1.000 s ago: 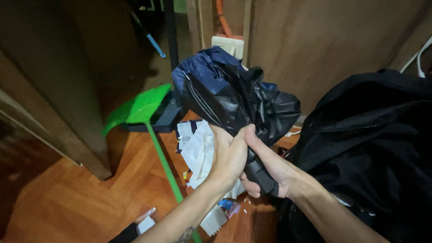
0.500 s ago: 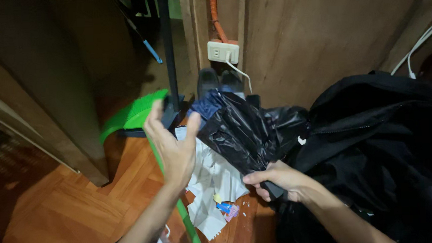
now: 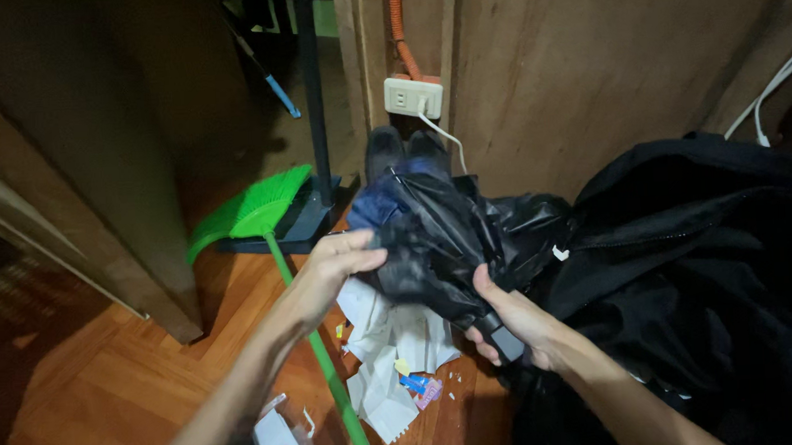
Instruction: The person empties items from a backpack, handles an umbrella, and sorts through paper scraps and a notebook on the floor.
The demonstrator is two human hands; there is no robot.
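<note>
Near the frame's centre, the right hand (image 3: 510, 320) grips a crumpled black bag (image 3: 446, 238) by its gathered neck, steadying it, while the left hand (image 3: 331, 266) presses loosely spread fingers against its side.

A second ago both hands were clamped together around the gathered neck of the crumpled black plastic bag (image 3: 451, 238), which was held high enough to cover the white wall socket (image 3: 413, 97). Half a second ago the left hand (image 3: 331, 269) had let go and hung open in the air, palm spread, apart from the bag. Now it has come back in, its fingers (image 3: 361, 244) touching the bag's near side where dark blue cloth (image 3: 378, 199) shows. The right hand (image 3: 508, 318) has lowered the bag, so the socket is uncovered, and now grips slightly higher and nearer the left hand.
</note>
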